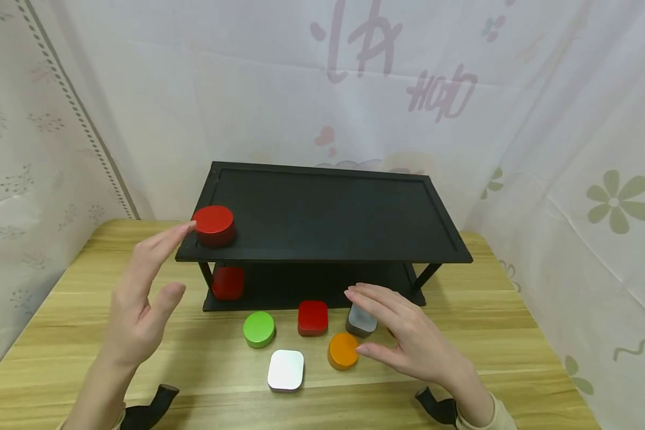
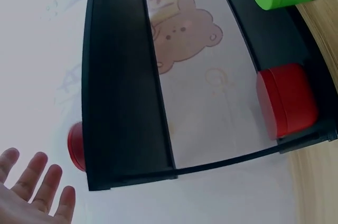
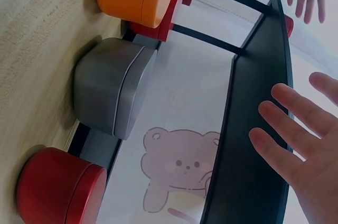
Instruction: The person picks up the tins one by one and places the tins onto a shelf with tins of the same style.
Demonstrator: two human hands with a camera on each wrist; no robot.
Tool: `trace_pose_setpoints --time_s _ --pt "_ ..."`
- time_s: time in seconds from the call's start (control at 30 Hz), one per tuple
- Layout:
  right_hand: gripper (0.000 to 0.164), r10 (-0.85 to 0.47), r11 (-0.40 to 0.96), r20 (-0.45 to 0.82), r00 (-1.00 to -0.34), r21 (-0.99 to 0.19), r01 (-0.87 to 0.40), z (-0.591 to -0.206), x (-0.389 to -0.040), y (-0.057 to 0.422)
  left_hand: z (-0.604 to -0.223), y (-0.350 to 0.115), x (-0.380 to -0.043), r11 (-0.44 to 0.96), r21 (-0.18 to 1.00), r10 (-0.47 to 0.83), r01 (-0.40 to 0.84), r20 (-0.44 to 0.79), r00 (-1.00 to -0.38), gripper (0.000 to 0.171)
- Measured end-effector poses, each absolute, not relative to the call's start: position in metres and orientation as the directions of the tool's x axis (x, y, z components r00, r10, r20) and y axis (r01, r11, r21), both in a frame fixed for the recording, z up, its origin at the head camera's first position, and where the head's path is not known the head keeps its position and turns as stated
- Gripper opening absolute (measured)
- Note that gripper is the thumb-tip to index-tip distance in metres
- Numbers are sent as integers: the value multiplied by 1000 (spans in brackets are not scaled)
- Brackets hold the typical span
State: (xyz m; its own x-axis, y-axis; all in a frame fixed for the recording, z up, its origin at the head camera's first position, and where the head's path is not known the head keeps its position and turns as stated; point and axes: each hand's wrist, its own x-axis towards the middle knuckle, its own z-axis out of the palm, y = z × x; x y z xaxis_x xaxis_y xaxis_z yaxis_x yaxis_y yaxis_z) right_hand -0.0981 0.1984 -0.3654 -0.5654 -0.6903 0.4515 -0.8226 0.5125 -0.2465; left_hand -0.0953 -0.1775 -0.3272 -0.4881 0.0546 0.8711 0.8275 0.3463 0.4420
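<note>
A round red tin (image 1: 214,230) stands at the left front corner of the black shelf's top board (image 1: 328,212). Beside it my left hand (image 1: 140,307) is raised with straight fingers; a gap shows in the left wrist view. My right hand (image 1: 416,337) hovers, fingers extended, over a grey square tin (image 1: 361,322) and near an orange round tin (image 1: 344,351), holding nothing. A red square tin (image 1: 229,283) sits on the lower board at left. Another red tin (image 3: 58,187), in the right wrist view, is mostly hidden under my right hand in the head view.
On the wooden table (image 1: 220,388), before the shelf, stand a green round tin (image 1: 258,329), a red square tin (image 1: 313,318) and a white square tin (image 1: 286,369). A printed white curtain (image 1: 279,89) hangs behind the shelf and along both sides.
</note>
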Motion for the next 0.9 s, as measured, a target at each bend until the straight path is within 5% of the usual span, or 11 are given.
trace_pose_setpoints --time_s 0.33,0.9 --pt "71 -692 498 452 -562 -265 -826 -369 -100 200 -325 -180 -97 374 479 21 794 852 -523 46" --pt "69 -690 522 388 -611 -319 -791 -373 -105 204 -344 -204 -108 393 751 -112 531 612 -783 43"
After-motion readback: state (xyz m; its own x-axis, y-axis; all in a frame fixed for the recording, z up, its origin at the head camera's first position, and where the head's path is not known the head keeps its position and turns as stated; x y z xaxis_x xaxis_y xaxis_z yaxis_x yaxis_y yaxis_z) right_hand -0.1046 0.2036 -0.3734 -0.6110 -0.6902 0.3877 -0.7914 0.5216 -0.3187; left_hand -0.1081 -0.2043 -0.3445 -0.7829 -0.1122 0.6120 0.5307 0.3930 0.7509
